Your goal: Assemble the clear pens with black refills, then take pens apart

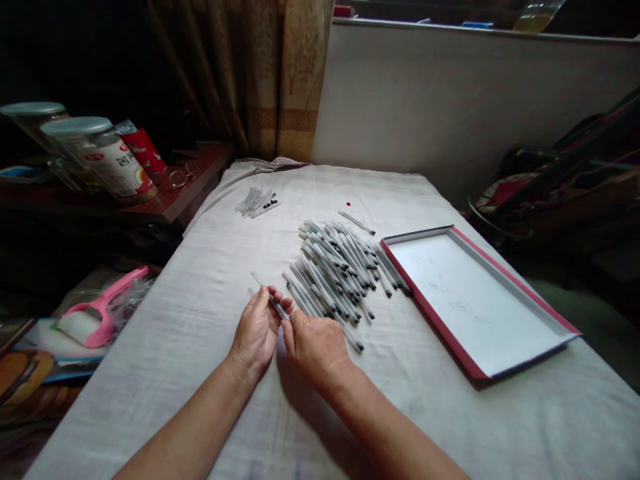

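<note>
Both my hands meet over a white cloth-covered table (200, 347). My left hand (256, 332) pinches a thin grey pen tube (265, 288) that sticks out up and to the left. My right hand (316, 343) is closed at the tube's near end, fingers curled against it. Just right of my hands lies a big heap of grey pen tubes with black tips (340, 270). A smaller bundle of the same tubes (256, 202) lies farther back on the left.
A shallow white box lid with red edges (520, 287) lies to the right of the heap. A tiny red bit (348, 203) sits behind the heap. A side table on the left holds jars (107, 157) and glasses (183, 177). A pink roller (103, 313) lies lower left.
</note>
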